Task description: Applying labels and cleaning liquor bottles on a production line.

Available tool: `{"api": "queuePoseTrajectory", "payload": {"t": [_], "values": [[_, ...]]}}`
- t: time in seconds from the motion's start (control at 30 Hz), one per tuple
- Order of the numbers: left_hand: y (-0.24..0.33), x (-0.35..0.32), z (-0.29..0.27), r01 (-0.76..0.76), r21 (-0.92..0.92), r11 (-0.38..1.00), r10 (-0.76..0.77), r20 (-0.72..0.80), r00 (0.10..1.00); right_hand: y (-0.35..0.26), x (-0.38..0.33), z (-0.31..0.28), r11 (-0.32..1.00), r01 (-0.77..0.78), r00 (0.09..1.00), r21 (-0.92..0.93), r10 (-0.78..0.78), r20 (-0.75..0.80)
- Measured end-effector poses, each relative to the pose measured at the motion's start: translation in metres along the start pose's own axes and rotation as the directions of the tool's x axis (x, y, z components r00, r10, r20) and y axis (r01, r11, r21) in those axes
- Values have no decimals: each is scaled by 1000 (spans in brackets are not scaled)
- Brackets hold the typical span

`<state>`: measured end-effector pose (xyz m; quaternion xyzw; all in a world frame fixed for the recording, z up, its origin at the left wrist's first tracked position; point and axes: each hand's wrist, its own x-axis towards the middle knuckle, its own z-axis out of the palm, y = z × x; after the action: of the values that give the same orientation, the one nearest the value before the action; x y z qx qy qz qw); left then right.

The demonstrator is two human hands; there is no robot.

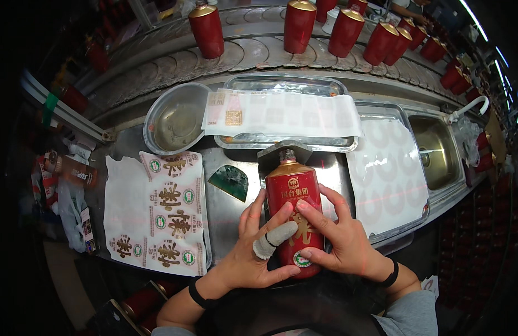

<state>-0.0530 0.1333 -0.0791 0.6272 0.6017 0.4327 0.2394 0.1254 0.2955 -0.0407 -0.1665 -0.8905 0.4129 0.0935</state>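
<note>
A red bottle [290,178] with a gold shoulder lies in front of me, its neck pointing away against a dark angled rest [304,157]. Gold lettering and a green-white round emblem mark its front. My left hand [245,260] holds the bottle's left side, with a fingertip on the front. A grey cloth cover [274,241] with a black band wraps one of its fingers. My right hand [348,243] grips the right side, its fingertips and thumb pressing on the gold character. To the left lies a decal sheet [124,193] with gold characters and green-white emblems.
Beyond the bottle, a printed strip [298,115] spans a clear tray [287,143] beside a round water bowl [178,120]. A dark green piece [231,182] lies left. At right are a whitish sheet [385,173] and a metal basin [435,154]. A conveyor [256,53] carries several red bottles [206,33].
</note>
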Motion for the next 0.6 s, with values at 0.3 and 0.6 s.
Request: {"api": "queuePoseTrajectory", "payload": {"t": [0.3,0.6], "values": [[5,3,0,10,-2,1000,-10,-2,1000,4,2,-4,999,38,999,22,-38,4],[8,7,2,75,12,997,-75,1,997,10,3,-4,999,43,999,29,-43,-7]]}}
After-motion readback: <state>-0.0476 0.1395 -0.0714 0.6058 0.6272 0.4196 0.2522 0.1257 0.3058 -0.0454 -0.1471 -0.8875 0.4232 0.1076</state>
